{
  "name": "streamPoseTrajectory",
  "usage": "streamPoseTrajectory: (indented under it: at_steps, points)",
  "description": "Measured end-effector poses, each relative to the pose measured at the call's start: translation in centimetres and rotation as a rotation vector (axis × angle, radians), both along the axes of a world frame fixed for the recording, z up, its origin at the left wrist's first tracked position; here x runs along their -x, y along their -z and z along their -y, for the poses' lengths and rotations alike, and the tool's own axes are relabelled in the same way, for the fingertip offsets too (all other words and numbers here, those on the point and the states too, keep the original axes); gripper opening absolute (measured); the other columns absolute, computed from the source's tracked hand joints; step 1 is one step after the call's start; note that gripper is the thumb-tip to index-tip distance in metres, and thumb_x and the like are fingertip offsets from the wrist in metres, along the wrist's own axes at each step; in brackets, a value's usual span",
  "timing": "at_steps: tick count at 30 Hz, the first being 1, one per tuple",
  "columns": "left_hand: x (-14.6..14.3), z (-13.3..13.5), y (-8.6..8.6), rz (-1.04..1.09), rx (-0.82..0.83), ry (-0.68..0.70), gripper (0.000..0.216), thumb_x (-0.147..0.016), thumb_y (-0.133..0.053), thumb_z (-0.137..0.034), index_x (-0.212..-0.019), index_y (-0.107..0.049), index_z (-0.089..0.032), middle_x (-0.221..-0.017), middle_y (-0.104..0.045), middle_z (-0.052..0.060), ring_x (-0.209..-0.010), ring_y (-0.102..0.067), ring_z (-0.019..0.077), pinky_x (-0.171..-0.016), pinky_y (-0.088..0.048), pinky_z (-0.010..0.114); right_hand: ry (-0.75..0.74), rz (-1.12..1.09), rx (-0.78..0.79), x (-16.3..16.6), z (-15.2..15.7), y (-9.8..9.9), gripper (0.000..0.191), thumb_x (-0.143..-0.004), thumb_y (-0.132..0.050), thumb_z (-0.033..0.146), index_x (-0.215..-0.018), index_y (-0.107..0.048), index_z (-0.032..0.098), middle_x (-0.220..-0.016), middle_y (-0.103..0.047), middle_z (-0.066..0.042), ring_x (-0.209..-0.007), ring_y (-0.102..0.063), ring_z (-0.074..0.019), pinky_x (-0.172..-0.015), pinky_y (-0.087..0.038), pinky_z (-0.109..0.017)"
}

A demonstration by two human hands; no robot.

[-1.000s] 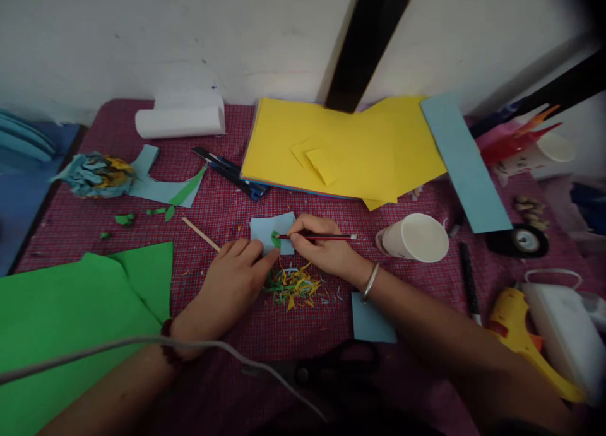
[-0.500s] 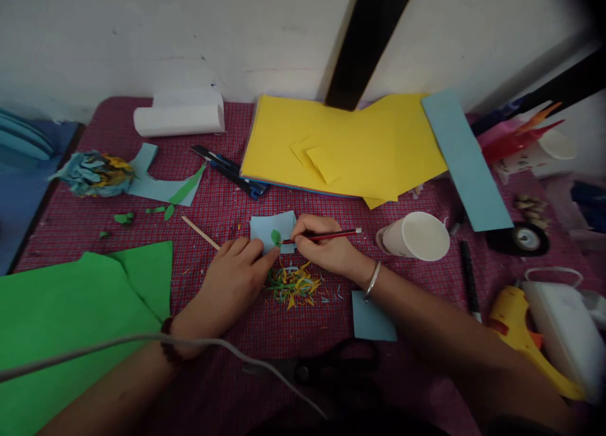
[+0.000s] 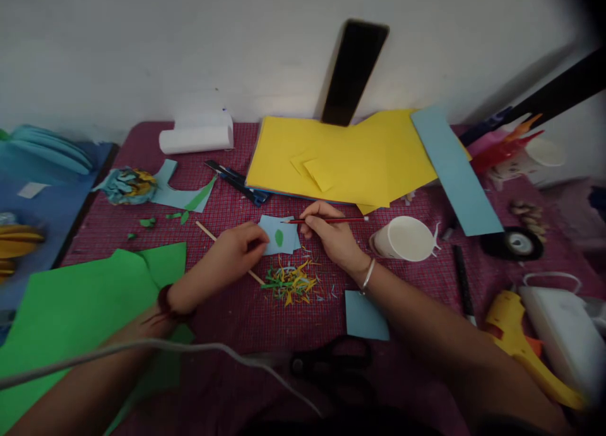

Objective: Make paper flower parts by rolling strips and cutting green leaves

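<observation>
In my right hand [image 3: 331,231] is a red-and-black pencil [image 3: 341,219], its tip over a small stack of light blue paper [image 3: 271,241]. A small green paper leaf [image 3: 279,238] lies on the top sheet. At the left edge of that stack, my left hand [image 3: 241,247] has its fingers curled in; what they hold, if anything, is hidden. A thin wooden stick [image 3: 206,231] passes under my left hand. Just below the stack sits a pile of yellow, green and blue paper shreds [image 3: 291,283].
Yellow sheets [image 3: 350,152] lie at the back below a leaning phone [image 3: 355,73]. A paper cup [image 3: 407,239], a marker [image 3: 463,281] and a yellow glue gun [image 3: 514,329] stand or lie on the right. Black scissors [image 3: 331,360] are near me; green sheets [image 3: 95,303] lie left. A cable [image 3: 199,346] crosses the front.
My left hand has drawn back from the green leaf to the left and curled its fingers. The pencil tip has moved up off the leaf, which now shows whole. The view has shifted.
</observation>
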State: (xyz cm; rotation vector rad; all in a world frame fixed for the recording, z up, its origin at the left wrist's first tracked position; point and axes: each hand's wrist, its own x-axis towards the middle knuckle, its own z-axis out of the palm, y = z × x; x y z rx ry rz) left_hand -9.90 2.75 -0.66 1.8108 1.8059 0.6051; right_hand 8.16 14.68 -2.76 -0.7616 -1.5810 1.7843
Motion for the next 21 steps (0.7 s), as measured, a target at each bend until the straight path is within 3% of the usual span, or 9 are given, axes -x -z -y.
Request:
streamPoseTrajectory:
  at_steps: [3, 8, 14, 18, 21]
  points:
    - [0.0, -1.8, -0.1, -0.099, 0.051, -0.032, 0.008, -0.081, -0.052, -0.016, -0.083, -0.059, -0.016, -0.075, -0.058, 0.001, -0.067, -0.054, 0.0139, -0.062, -0.040, 0.025, 0.015, 0.070, -0.124, -0.1, 0.1, 0.1, 0.007, -0.079, -0.050, 0.020, -0.077, -0.056, 0.020, -0.062, -0.059, 0.003, -0.056, -0.053, -0.0112, -0.055, -0.043, -0.024]
    - [-0.5, -3.5, -0.2, -0.262, 0.138, 0.112, 0.026, -0.076, -0.055, -0.016, -0.101, -0.059, -0.018, -0.076, -0.060, 0.001, -0.067, -0.055, 0.0153, -0.061, -0.038, 0.026, 0.027, 0.205, -0.411, -0.2, 0.3, 0.5, 0.012, -0.070, -0.049, 0.014, -0.061, -0.052, 0.021, -0.057, -0.054, 0.003, -0.056, -0.048, -0.0123, -0.054, -0.036, -0.024]
    - [-0.4, -4.3, -0.8, -0.304, 0.232, 0.225, 0.013, -0.076, -0.051, -0.014, -0.085, -0.058, -0.018, -0.077, -0.063, 0.002, -0.067, -0.056, 0.0149, -0.059, -0.038, 0.025, 0.018, 0.228, -0.481, -0.3, 0.3, 1.0, 0.011, -0.070, -0.047, 0.016, -0.061, -0.052, 0.020, -0.057, -0.053, 0.003, -0.055, -0.048, -0.0132, -0.055, -0.035, -0.025]
    - [-1.0, -4.1, -1.3, -0.352, 0.169, 0.212, 0.024, -0.074, -0.052, -0.011, -0.096, -0.058, -0.018, -0.091, -0.063, 0.005, -0.079, -0.058, 0.0171, -0.068, -0.042, 0.026, 0.011, 0.229, -0.505, -0.3, 0.2, 1.2, 0.011, -0.071, -0.046, 0.017, -0.062, -0.052, 0.020, -0.058, -0.054, 0.002, -0.056, -0.049, -0.0141, -0.055, -0.035, -0.025]
    - [-1.7, -3.8, -1.7, -0.395, 0.127, 0.221, 0.015, -0.075, -0.050, -0.010, -0.084, -0.059, -0.016, -0.093, -0.060, 0.008, -0.083, -0.057, 0.0191, -0.073, -0.043, 0.029, -0.002, 0.223, -0.515, -0.3, 0.2, 1.1, 0.011, -0.071, -0.045, 0.019, -0.062, -0.051, 0.021, -0.058, -0.054, 0.002, -0.057, -0.049, -0.0146, -0.055, -0.036, -0.025]
